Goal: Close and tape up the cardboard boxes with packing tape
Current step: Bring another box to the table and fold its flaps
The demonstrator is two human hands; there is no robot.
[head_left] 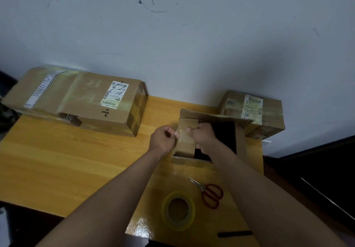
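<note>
An open cardboard box [241, 143] stands at the middle right of the wooden table [76, 166], its inside dark. Its left flap [187, 145] is folded inward. My left hand [163, 138] pinches that flap's left edge, where a shiny strip of old tape shows. My right hand [203, 135] grips the flap's right side, fingers reaching into the box. The far flap [215, 115] stands up behind my hands. A roll of clear packing tape [178, 210] lies flat near the table's front edge. Red-handled scissors [209, 194] lie just right of the roll.
A long taped box with shipping labels [80, 100] lies at the back left against the wall. A smaller taped box [255, 112] sits at the back right, touching the open box. A black pen-like stick [235, 234] lies at the front edge. The floor is dark at right.
</note>
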